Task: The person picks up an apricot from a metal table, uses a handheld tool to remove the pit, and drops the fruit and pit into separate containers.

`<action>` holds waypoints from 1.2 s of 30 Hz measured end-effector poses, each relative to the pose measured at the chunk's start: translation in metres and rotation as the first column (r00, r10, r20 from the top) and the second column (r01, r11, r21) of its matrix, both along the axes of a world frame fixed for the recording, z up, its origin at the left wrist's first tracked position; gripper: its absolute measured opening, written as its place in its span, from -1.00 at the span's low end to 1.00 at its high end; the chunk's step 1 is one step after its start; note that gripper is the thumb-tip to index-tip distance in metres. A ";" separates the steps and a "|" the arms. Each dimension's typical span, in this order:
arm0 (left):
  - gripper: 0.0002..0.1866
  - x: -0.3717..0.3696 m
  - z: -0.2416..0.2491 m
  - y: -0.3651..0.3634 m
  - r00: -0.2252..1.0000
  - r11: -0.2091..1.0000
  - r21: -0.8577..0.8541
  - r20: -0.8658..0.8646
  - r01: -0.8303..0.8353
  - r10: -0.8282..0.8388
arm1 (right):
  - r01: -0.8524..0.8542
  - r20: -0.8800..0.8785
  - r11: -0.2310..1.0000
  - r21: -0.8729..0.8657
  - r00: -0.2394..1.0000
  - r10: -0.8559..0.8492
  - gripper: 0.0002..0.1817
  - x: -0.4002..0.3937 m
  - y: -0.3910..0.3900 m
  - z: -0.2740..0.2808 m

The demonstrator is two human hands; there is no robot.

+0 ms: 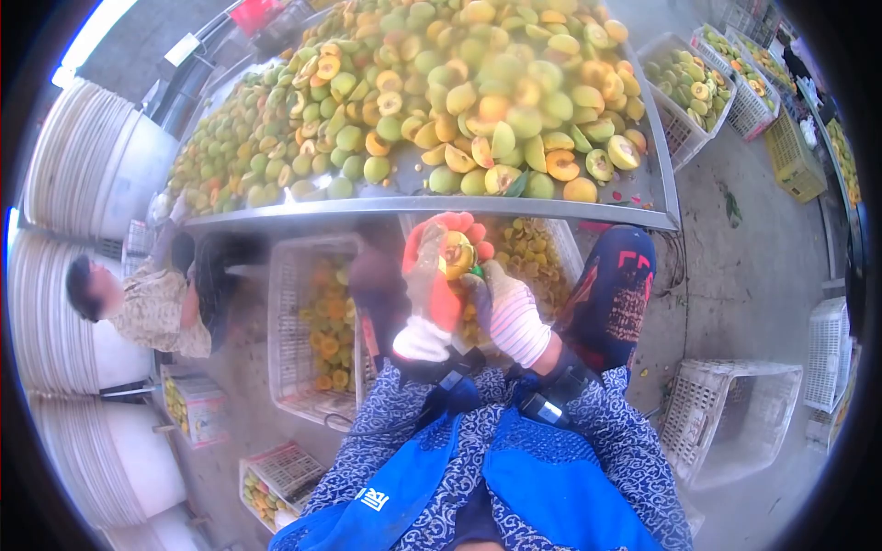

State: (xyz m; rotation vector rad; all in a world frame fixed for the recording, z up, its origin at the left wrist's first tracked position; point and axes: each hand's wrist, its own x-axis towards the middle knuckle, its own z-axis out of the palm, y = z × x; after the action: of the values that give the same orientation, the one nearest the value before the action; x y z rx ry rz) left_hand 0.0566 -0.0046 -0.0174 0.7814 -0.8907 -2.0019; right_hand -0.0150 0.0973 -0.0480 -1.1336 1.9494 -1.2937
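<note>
My left hand (pixel 430 280), in an orange and white work glove, is closed around a halved peach (pixel 456 254), its cut yellow face with a brown centre turned up. My right hand (pixel 511 312), in a striped whitish glove, is closed right beside it. A small tool with a green part (pixel 477 272) shows at its fingertips, touching or nearly touching the fruit; its kind is hidden by the fingers. Both hands are above a crate of cut fruit (pixel 533 266) between my knees, just below the edge of a metal table (pixel 423 204).
Green and yellow peaches (pixel 441 92), whole and halved, are heaped on the table. A white crate (pixel 276 349) with fruit pieces stands left; another crate (pixel 730 418) lies right. A person (pixel 152 303) sits at left near stacked white tubs (pixel 92 156). Fruit-filled crates (pixel 684 92) stand back right.
</note>
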 end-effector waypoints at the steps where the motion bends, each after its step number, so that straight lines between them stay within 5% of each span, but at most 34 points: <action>1: -0.66 -0.001 -0.001 0.001 1.000 1.000 -0.028 0.004 -0.012 0.012 | -0.001 -0.010 1.000 -0.011 1.000 0.000 -0.82 0.000 0.000 -0.001; 12: -0.64 -0.001 -0.001 0.017 0.999 0.993 -0.117 0.036 0.005 0.000 | -0.051 0.038 0.997 -0.053 0.998 0.053 -0.70 -0.001 -0.001 -0.015; 15: -0.64 -0.001 -0.001 0.020 1.000 0.993 -0.117 0.005 0.022 -0.022 | -0.035 0.325 0.991 -0.129 0.943 0.076 -0.73 0.009 -0.003 -0.037; 18: -0.63 0.001 -0.004 0.019 0.999 0.992 -0.116 0.005 0.043 -0.042 | -0.156 0.144 0.981 -0.115 0.974 0.172 -0.70 0.003 0.005 -0.013; 21: -0.62 0.002 -0.004 0.018 0.998 0.993 -0.099 0.024 0.067 -0.065 | -0.180 0.161 0.974 -0.135 0.966 0.201 -0.70 0.003 0.007 -0.014; 24: -0.61 0.006 -0.004 0.014 0.993 0.992 -0.084 0.071 0.097 -0.091 | -0.192 0.498 0.975 -0.115 0.838 0.224 -0.72 0.004 0.013 -0.001; 28: -0.60 0.009 -0.014 0.011 0.991 0.976 -0.187 0.086 0.115 -0.100 | -0.263 0.033 0.860 -0.438 0.951 0.308 -0.74 0.008 0.009 -0.031; 30: -0.57 0.009 -0.014 0.012 0.989 0.938 -0.326 0.122 0.118 -0.081 | -0.159 0.574 0.908 -0.387 0.729 0.373 -0.63 0.017 0.007 -0.033; 32: -0.50 0.010 -0.008 0.010 0.991 0.954 -0.273 0.080 0.126 -0.108 | -0.213 0.947 0.966 -0.148 0.252 0.201 -0.50 0.006 0.014 0.002; 36: -0.45 0.015 0.023 0.001 0.930 0.926 -0.097 0.089 0.365 -0.357 | -0.220 0.926 0.968 -0.123 0.326 0.191 -0.35 -0.005 0.019 0.026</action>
State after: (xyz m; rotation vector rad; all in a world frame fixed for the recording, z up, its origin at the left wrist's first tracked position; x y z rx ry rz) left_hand 0.0718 -0.0040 0.0055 0.6625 -1.2525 -2.2274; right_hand -0.0205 0.1165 -0.0215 -0.3535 0.8703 -1.3081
